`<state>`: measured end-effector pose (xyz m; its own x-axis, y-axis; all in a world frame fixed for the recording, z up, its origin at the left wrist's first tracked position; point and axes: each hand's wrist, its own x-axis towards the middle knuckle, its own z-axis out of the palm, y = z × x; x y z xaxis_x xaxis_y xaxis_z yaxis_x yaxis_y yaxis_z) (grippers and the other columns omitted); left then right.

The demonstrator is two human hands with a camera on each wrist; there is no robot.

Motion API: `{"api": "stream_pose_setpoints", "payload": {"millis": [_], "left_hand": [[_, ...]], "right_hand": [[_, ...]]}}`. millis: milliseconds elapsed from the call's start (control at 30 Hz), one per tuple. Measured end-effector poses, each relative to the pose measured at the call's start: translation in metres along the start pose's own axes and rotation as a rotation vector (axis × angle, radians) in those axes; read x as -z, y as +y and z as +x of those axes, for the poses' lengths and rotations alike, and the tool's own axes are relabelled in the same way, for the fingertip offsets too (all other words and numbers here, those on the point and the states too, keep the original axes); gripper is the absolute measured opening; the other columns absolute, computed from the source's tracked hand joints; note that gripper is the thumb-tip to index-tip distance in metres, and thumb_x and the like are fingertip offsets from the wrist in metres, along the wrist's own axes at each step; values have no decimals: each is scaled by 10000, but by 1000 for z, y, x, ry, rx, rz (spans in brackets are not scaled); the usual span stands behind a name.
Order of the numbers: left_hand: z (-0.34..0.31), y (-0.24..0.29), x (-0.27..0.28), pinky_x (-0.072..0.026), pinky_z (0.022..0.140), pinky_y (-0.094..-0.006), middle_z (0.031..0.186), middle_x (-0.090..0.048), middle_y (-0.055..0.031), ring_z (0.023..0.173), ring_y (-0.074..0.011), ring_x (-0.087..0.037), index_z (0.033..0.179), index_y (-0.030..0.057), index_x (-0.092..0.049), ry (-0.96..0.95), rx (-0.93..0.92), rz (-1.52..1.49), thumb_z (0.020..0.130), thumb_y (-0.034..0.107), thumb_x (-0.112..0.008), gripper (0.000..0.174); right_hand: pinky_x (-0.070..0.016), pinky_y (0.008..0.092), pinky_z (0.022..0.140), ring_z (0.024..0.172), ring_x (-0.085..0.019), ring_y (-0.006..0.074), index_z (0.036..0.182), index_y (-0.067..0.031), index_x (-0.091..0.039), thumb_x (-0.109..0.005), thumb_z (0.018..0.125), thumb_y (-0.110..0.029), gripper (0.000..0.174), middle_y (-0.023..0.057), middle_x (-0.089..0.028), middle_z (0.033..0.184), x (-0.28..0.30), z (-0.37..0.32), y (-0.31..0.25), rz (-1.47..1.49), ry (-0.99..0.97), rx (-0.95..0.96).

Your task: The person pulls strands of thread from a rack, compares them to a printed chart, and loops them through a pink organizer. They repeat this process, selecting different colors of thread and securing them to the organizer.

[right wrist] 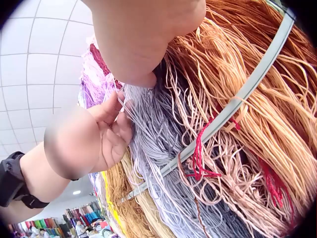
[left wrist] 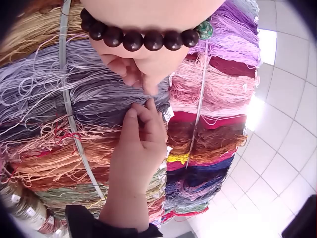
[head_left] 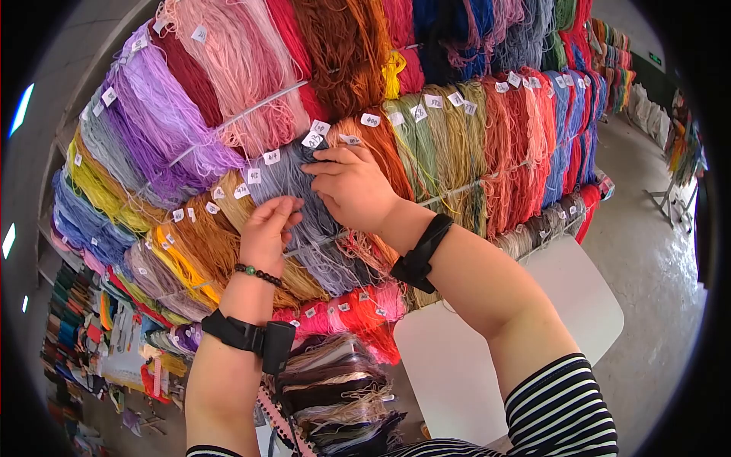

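A grey-lavender yarn skein point(head_left: 304, 206) hangs on a wall rack among many coloured skeins. My left hand point(head_left: 292, 207), with a dark bead bracelet point(left wrist: 143, 38) on its wrist, pinches a few grey threads point(right wrist: 148, 129) at the skein's left side. My right hand point(head_left: 317, 169) is just above and to the right of it, fingers curled into the same skein, fingertips point(left wrist: 139, 110) gripping strands. The two hands nearly touch. In the right wrist view my left hand point(right wrist: 118, 110) pulls threads away from the bundle. Orange-tan yarn point(right wrist: 247, 69) lies beside the grey.
A thin metal rod point(head_left: 251, 110) and a grey bar point(right wrist: 233, 106) run across the skeins, which carry white paper tags point(head_left: 371, 119). A white tabletop point(head_left: 457, 350) sits below right. Brown and cream yarn bundles point(head_left: 335, 388) lie near my waist. The concrete floor point(head_left: 647, 251) stretches to the right.
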<state>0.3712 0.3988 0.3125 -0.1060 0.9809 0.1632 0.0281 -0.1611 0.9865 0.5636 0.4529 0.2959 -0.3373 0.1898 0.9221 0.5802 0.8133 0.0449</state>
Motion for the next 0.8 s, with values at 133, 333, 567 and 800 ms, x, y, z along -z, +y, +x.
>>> {"api": "stream_pose_setpoints", "payload": {"millis": [133,333,567,800], "left_hand": [[-1,3,0,-383,616,-182,990,-684,-2,801,-60,-601,1041,116,-619,-42,5,19,923,257,-623,183],[0,0,-3,-389,619,-185,978,-673,0,807,-64,-604,1048,113,-600,-73,-11,-1,940,231,-592,160],[1,-2,-3,-390,609,-181,934,-643,26,780,-65,-593,1058,105,-596,-125,-5,-68,947,229,-582,167],[-7,19,-6,-364,532,-175,820,-572,40,649,-50,-526,990,74,-609,-40,21,-108,969,230,-534,174]], "right_hand": [[-369,435,970,1168,-516,202,841,-119,-671,-666,748,-108,93,-27,-652,1153,0,0,-1,-1,7,-2],[-370,430,975,1169,-517,199,842,-121,-673,-663,752,-112,92,-29,-653,1150,0,0,-1,0,1,-7],[-370,424,979,1172,-515,200,845,-121,-679,-661,753,-113,93,-29,-654,1151,0,0,-2,-2,-2,-21],[-374,425,977,1168,-516,199,827,-125,-678,-662,748,-109,82,-34,-654,1151,-1,0,-1,-11,3,-9]]}}
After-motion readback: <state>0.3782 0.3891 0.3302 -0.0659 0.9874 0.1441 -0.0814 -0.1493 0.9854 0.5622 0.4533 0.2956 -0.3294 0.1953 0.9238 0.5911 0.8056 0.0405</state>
